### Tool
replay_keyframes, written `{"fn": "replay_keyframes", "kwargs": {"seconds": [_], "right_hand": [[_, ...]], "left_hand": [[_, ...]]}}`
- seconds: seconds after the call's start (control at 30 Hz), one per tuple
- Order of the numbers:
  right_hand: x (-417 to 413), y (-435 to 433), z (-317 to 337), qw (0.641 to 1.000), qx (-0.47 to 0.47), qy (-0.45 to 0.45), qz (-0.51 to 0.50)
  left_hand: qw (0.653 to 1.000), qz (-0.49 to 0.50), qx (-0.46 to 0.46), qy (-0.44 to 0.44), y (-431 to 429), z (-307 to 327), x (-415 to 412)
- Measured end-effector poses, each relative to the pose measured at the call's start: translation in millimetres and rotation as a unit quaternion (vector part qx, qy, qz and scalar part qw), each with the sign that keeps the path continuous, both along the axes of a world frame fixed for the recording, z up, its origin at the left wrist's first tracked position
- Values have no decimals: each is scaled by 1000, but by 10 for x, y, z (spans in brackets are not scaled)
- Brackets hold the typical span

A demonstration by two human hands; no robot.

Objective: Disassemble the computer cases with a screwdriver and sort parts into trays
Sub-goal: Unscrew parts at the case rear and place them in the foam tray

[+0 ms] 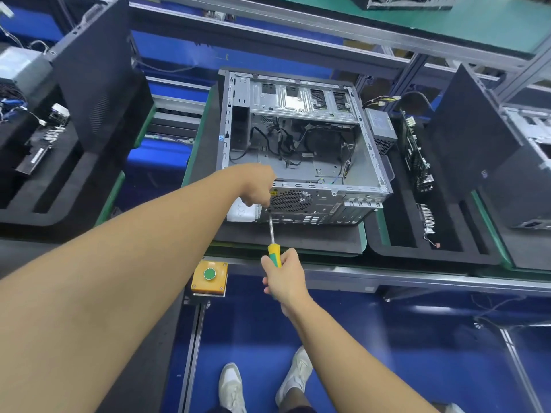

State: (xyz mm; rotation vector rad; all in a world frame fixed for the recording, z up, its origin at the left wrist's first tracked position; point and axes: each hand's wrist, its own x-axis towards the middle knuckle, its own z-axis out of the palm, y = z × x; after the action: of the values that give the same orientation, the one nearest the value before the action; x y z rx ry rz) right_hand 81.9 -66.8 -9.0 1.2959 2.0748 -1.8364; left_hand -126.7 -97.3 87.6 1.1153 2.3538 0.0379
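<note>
Off to the left, a black foam tray (59, 216) on the desk (387, 278) holds loose boards and cables. Moving in, the left grip (258, 186) reaches out long and curls its fingers down over the near left corner of the computer case (366, 156), seemingly bracing it; I cannot tell whether it also touches the tool. The case lies open side up on its own dark mat in the middle of the desk, rear panel facing the person. Just below that corner, the screwdriver (272, 234) runs almost straight toward the person. Its tip meets the rear panel beside the fan grille (290, 201), and its yellow-and-green handle is clamped in the right grip (284, 272), which sits closer to the body. So the screw lies dead ahead of the right grip along the shaft, and I judge the turning must stay on that line while the nearer left grip holds the case. To the right, another tray (432, 254) carries a board on edge.
</note>
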Motion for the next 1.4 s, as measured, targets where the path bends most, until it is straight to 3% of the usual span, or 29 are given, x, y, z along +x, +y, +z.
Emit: {"fn": "replay_keyframes", "kwargs": {"seconds": [0.07,0.13,0.2,0.27,0.37,0.43,0.5,0.6,0.63,0.7,0.77,0.83,0.9,1.03,1.17,1.27,1.33,1.4], "right_hand": [[-35,97,72,987,-160,-14,4],[-36,234,160,948,-317,-10,-1],[-9,317,177,939,-344,11,18],[45,291,151,962,-267,44,23],[95,127,133,998,-37,30,34],[86,-1,109,987,142,-25,69],[75,-115,86,953,277,-86,91],[59,-192,39,941,316,-90,79],[42,-185,16,955,278,-72,69],[-23,-156,20,998,59,1,-1],[-43,-88,61,975,-205,43,-73],[15,20,72,925,-370,44,-71],[62,135,32,896,-439,56,-34],[129,237,-13,872,-478,103,10],[178,176,-11,904,-419,86,17],[168,7,48,938,-339,66,-31],[152,-94,75,983,-176,38,-30],[129,-168,106,997,72,-3,24]], "left_hand": [[1000,6,3,-2,1,-5,-5],[1000,10,4,-6,3,-8,-5],[1000,12,5,-12,6,-6,-11],[1000,14,5,-15,4,-6,-14],[1000,15,4,-15,-5,-9,-11],[1000,15,6,-13,-3,-11,-10],[1000,15,8,-13,-2,-5,-9],[1000,13,6,-14,-8,1,-7],[1000,12,5,-13,-9,2,-5],[1000,10,3,-8,-3,4,-7],[1000,9,0,-4,1,1,-12],[1000,8,0,-5,-5,1,-22],[1000,6,-2,-3,-4,-3,-26],[1000,2,-4,6,4,-11,-29],[1000,1,-3,2,-4,-17,-31],[1000,8,1,0,-7,-11,-19],[1000,10,4,0,-6,-13,-16],[1000,9,2,2,-5,-7,-10]]}}
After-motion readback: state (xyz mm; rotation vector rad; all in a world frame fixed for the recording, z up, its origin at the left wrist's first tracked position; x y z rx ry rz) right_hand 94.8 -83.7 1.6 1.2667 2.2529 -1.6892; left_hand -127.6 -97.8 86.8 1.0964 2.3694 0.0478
